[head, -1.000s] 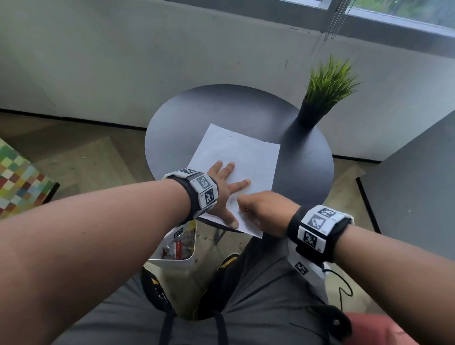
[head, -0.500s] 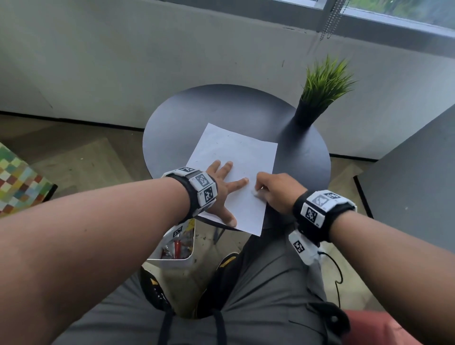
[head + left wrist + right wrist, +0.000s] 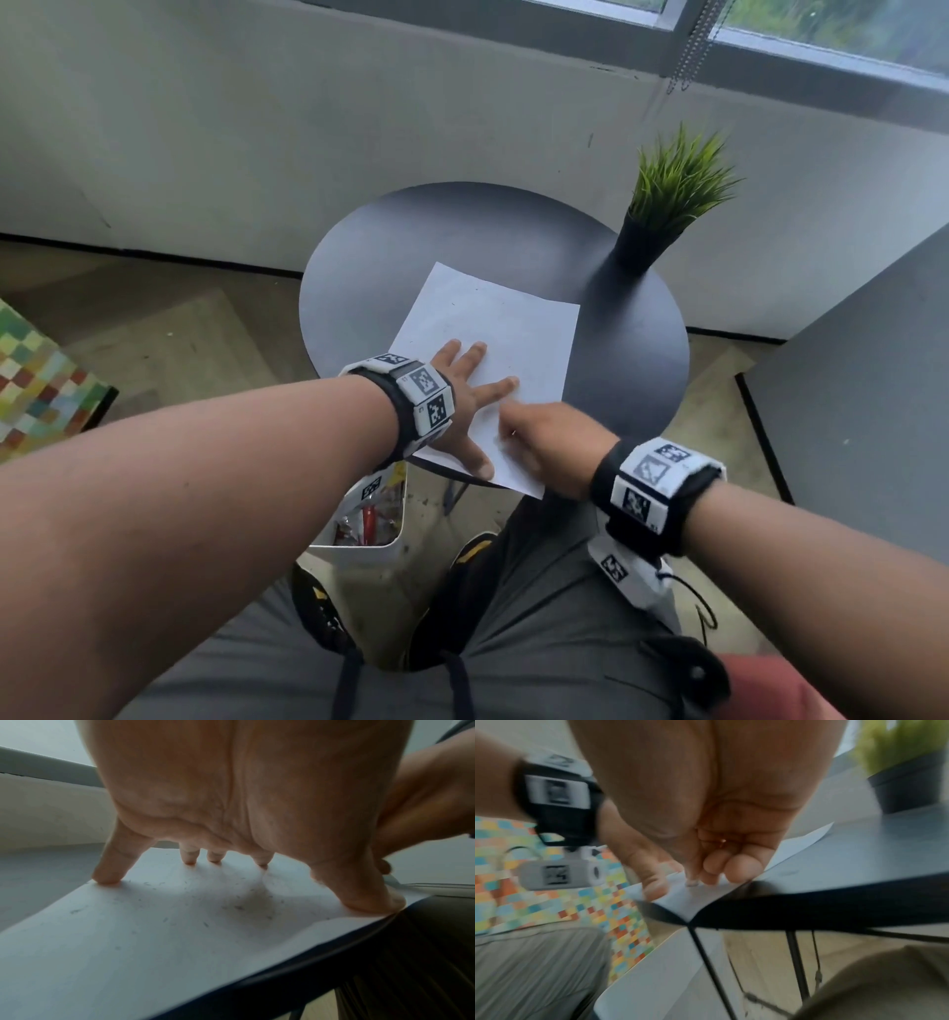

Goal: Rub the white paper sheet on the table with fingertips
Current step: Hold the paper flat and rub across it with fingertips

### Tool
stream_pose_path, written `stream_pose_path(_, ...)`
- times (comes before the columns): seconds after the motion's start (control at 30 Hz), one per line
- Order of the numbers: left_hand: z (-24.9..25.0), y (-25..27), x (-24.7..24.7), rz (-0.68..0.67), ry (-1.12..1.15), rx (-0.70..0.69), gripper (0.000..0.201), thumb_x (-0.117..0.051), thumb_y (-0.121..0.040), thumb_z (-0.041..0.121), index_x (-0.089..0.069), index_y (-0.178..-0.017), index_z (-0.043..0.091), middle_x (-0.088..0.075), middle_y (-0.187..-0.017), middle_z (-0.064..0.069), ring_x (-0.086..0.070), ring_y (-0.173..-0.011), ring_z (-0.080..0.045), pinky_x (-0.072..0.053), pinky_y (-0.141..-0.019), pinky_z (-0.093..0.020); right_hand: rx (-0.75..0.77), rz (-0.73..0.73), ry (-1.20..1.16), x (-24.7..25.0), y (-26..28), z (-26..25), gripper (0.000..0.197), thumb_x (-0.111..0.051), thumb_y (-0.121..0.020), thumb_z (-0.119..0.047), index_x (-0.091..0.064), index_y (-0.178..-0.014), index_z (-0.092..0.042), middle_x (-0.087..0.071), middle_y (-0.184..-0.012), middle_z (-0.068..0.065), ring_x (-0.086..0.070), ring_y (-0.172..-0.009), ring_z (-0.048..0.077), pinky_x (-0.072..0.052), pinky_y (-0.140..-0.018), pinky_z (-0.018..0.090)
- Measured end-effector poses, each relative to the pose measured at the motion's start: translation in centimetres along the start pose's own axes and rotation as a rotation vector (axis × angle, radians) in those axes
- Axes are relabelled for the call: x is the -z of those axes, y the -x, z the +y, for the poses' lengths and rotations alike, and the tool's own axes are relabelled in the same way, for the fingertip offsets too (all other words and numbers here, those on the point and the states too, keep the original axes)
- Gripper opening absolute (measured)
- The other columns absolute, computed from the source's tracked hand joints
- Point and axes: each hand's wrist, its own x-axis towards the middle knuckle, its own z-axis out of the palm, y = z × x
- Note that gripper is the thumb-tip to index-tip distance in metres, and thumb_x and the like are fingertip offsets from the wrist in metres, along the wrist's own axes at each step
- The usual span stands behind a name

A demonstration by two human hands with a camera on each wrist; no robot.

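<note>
Round dark table (image 3: 411,246) carries the white paper sheet (image 3: 493,318) at its near edge; left hand (image 3: 464,401) splayed flat on it, right hand (image 3: 549,442) curled, fingertips (image 3: 741,870) touching paper.

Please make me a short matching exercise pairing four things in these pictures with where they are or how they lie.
Things:
1. left hand
2. right hand
3. potted plant
4. white bin

States:
a. on the floor under the table's near edge
b. fingers curled, tips on the white paper sheet
c. spread flat, pressing the sheet
d. upright at the table's far right edge

Pairs: 1-c, 2-b, 3-d, 4-a
</note>
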Motion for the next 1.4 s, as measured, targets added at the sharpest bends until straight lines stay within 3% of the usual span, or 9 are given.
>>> stream_pose_path(0.07,0.0,0.1,0.0,-0.005,-0.002,-0.003,0.118,-0.065,-0.07,0.079,0.013,-0.153,0.049,0.027,-0.162,-0.005,0.021,-0.15,-0.034,-0.011,-0.115,-0.065,0.066,-0.048,-0.015,0.2,0.2,0.1,0.008,-0.05,-0.093,-0.028,-0.053,-0.099,-0.023,-0.06,-0.092,-0.002,-0.053,-0.081,0.023,-0.046,-0.07,0.033)
stream_pose_path(0.23,-0.1,-0.2,-0.1,-0.008,0.004,0.005,0.119,-0.064,-0.068,0.081,0.015,-0.151,0.051,0.028,-0.162,-0.003,0.022,-0.15,-0.032,-0.012,-0.114,-0.066,-0.202,0.138,-0.025,2.4,-1.6,3.5,0.009,-0.053,-0.092,-0.031,-0.051,-0.096,-0.022,-0.063,-0.094,0.006,-0.058,-0.087,0.03,-0.048,-0.073,0.035)
stream_pose_path(0.37,-0.2,-0.1,0.0,-0.007,0.006,-0.005,0.117,-0.064,-0.071,0.08,0.014,-0.152,0.049,0.029,-0.162,-0.004,0.022,-0.15,-0.033,-0.01,-0.115,-0.064,0.071,-0.062,-0.013,0.3,-0.1,-1.0,0.009,-0.048,-0.093,-0.024,-0.053,-0.099,-0.019,-0.065,-0.097,0.007,-0.055,-0.082,0.027,-0.046,-0.069,0.034)
stream_pose_path(0.53,-0.4,-0.3,-0.4,-0.003,0.022,-0.002,0.119,-0.065,-0.067,0.082,0.014,-0.151,0.051,0.029,-0.162,-0.002,0.023,-0.15,-0.031,-0.011,-0.114,-0.067,-0.171,0.12,-0.047,2.0,-2.0,2.0,0.014,-0.052,-0.093,-0.029,-0.056,-0.104,-0.021,-0.065,-0.102,0.007,-0.059,-0.094,0.029,-0.046,-0.075,0.031)
stream_pose_path(0.67,-0.1,0.4,0.1,-0.005,0.007,-0.014,0.115,-0.066,-0.074,0.075,0.012,-0.154,0.046,0.027,-0.162,-0.006,0.022,-0.15,-0.032,-0.006,-0.117,-0.061,0.055,0.002,-0.076,-0.4,-1.3,-2.1,0.017,-0.052,-0.092,-0.027,-0.055,-0.108,-0.022,-0.065,-0.105,0.005,-0.06,-0.094,0.028,-0.046,-0.075,0.032)
stream_pose_path(0.87,-0.6,-0.5,-0.9,-0.001,0.05,0.012,0.121,-0.063,-0.066,0.084,0.018,-0.15,0.051,0.032,-0.16,0.004,0.024,-0.149,-0.026,-0.008,-0.11,-0.073,-0.268,0.14,-0.127,2.9,-1.4,3.2,0.012,-0.05,-0.092,-0.019,-0.057,-0.101,-0.021,-0.064,-0.097,0.002,-0.059,-0.093,0.024,-0.046,-0.078,0.031)
stream_pose_path(0.97,-1.0,-1.0,-1.6,0.031,0.063,0.015,0.126,-0.059,-0.06,0.09,0.018,-0.15,0.048,0.032,-0.16,0.008,0.024,-0.15,-0.022,-0.011,-0.108,-0.078,-0.074,0.117,-0.189,1.5,-0.1,0.4,0.022,-0.055,-0.094,-0.026,-0.06,-0.115,-0.026,-0.056,-0.098,-0.008,-0.051,-0.087,0.012,-0.04,-0.082,0.024)
stream_pose_path(1.07,-1.2,-0.9,-2.2,0.079,0.059,0.035,0.125,-0.055,-0.063,0.091,0.015,-0.154,0.041,0.028,-0.162,0.004,0.02,-0.151,-0.024,-0.012,-0.11,-0.075,0.003,0.029,-0.115,-0.3,0.0,-1.6,0.024,-0.057,-0.093,-0.039,-0.059,-0.117,-0.038,-0.046,-0.099,-0.005,-0.05,-0.086,0.016,-0.043,-0.081,0.03)
stream_pose_path(1.4,-1.0,1.4,-3.9,0.161,0.026,-0.07,0.116,-0.042,-0.075,0.089,0.011,-0.157,0.025,0.024,-0.163,-0.003,0.021,-0.15,-0.024,0.0,-0.12,-0.059,-0.047,0.13,0.056,0.3,-0.4,0.1,0.017,-0.046,-0.094,-0.026,-0.055,-0.106,-0.018,-0.049,-0.109,0.004,-0.055,-0.092,0.028,-0.047,-0.079,0.039)
